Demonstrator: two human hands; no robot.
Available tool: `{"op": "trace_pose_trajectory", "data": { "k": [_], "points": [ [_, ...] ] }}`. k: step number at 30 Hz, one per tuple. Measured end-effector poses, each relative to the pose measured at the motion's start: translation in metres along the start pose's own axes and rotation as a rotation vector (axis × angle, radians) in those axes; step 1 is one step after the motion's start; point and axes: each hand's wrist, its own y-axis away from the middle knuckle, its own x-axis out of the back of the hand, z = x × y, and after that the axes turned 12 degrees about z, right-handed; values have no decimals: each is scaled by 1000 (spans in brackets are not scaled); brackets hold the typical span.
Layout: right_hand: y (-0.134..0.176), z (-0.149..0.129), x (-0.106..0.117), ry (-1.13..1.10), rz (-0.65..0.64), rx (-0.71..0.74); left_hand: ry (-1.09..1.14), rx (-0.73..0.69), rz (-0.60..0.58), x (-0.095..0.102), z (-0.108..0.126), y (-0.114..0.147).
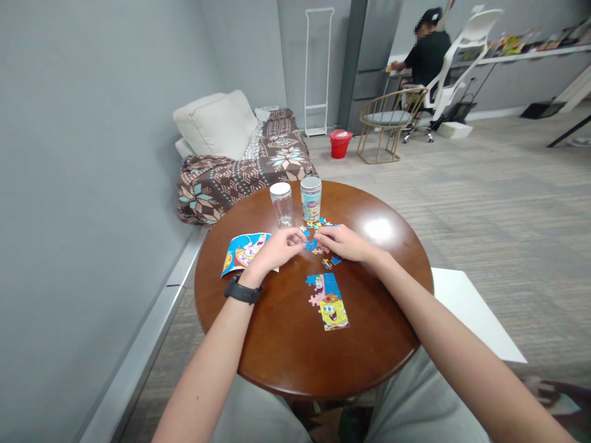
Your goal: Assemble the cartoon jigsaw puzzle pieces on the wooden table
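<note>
Loose jigsaw pieces (315,245) lie in a small pile on the round wooden table (277,344). At the pile's left edge is my left hand (287,243), its fingers curled together. From the other side my right hand (339,242) reaches in, fingertips closed and low among the pieces. Whatever either hand pinches is too small to make out. Nearer to me lies a joined section of puzzle (329,303) with a yellow cartoon face and a pink figure. Partly behind my left wrist, a picture sheet (242,251) shows similar cartoon figures.
Beyond the pile stand a clear jar (282,206) with a white lid and a printed can (311,200). A patterned sofa (281,147), red bin (340,144) and gold-framed chair (388,120) are farther back. A person (429,55) sits at a far counter.
</note>
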Motion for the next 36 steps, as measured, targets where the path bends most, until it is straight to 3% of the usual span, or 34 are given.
{"op": "trace_pose_trajectory", "data": {
  "k": [5, 8, 13, 18, 24, 31, 36],
  "points": [
    [-2, 13, 4, 130, 294, -189, -219, -128, 70, -1, -1, 1],
    [-2, 25, 6, 98, 458, -326, -287, -211, 7, -2, -3, 3],
    [-1, 43, 9, -36, 585, -483, -364, -320, -63, -4, -4, 4],
    [2, 55, 13, -2, 691, -440, -436, -362, -49, -6, -4, 4],
    [2, 66, 14, -2, 622, -420, -475, -424, -12, -11, -9, 3],
    [-2, 60, -6, 202, 332, -109, -571, -453, 41, -16, -12, 3],
    [-3, 50, -15, 338, 232, -64, -567, -414, 65, -16, -19, 2]
  ]
}}
